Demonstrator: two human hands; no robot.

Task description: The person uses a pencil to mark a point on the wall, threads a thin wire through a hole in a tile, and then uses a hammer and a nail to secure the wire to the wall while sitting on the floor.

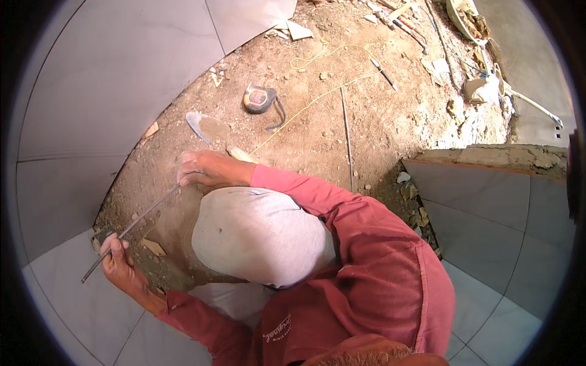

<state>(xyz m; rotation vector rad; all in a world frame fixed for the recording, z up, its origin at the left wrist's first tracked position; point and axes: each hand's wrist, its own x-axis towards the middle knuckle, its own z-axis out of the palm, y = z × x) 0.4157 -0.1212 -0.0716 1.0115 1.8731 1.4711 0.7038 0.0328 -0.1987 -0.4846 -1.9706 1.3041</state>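
Note:
A thin dark metal rod (pixel 146 212) slants between my two hands on the left side of the view. My left hand (pixel 124 268) grips it near its lower end, which sticks out past the fingers over the pale floor tiles. My right hand (pixel 210 169) is closed around the upper end, above my bent knee in light grey cloth. Just beyond the right hand lies a pointing trowel (pixel 210 127) with a pale handle, its blade dusted with soil. Farther off on the dirt is a black-and-orange tape measure (pixel 259 99) with a dark wrist strap.
A yellow string (pixel 299 114) runs across the dirt near a dark pen-like tool (pixel 384 74). Another thin rod (pixel 347 137) lies at the centre. Large grey tiles (pixel 116 79) border the left; a tiled block (pixel 482 198) stands right. Hand tools (pixel 400 24) and a bucket (pixel 455 18) lie farther back.

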